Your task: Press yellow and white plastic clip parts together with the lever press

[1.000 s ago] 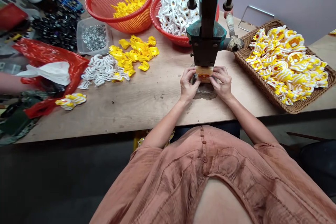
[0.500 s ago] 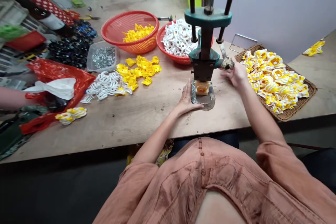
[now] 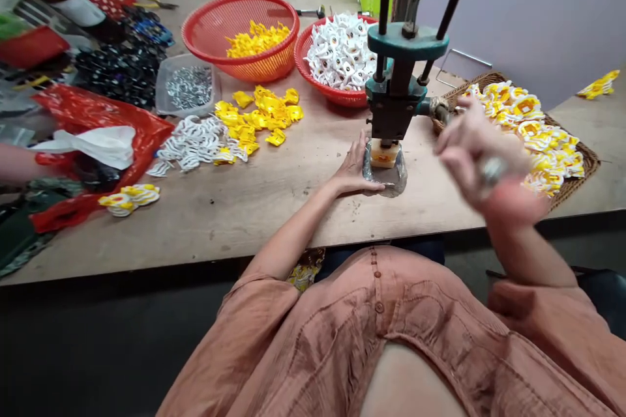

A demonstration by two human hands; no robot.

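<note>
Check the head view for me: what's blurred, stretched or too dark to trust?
Head view: motion blur smears the right hand and the red knob beside it, hiding the exact grip; the left hand and press look sharper; the bottle looks stretched near the left edge; deep shadow hides detail under the table.

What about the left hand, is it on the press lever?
No, the left hand rests against the base under the press, and the right hand is at the lever.
</note>
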